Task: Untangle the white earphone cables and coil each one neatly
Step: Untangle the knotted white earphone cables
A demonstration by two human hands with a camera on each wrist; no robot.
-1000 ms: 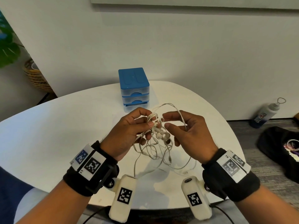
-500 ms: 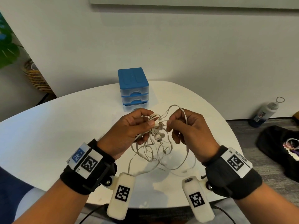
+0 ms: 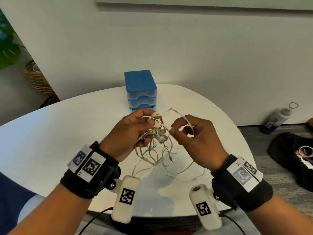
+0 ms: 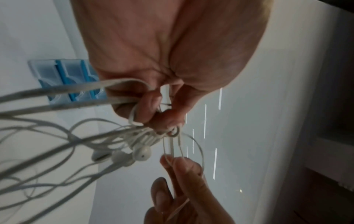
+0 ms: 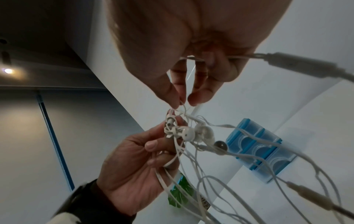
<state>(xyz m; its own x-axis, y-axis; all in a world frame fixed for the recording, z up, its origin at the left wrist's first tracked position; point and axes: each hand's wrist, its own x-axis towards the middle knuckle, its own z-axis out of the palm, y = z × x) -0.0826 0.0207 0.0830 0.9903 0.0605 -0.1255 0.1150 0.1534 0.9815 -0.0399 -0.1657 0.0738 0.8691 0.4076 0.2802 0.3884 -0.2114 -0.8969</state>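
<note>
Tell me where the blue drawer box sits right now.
In the head view the blue drawer box stands at the table's far edge near the wall, centre, just behind the left hand.

Glossy white table [image 3: 50,133], plastic drawers [image 3: 140,92]

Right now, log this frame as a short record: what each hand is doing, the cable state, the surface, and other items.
left hand: grips the knotted bundle of white earphone cables, held above the table
right hand: thumb and forefinger pinch one strand beside the knot
cable state: tangled, earbuds clustered at the knot, loops hanging, plug end lying on the table
surface: white table
other items: blue drawer box at the far edge; bottle and black bag on the floor
</note>
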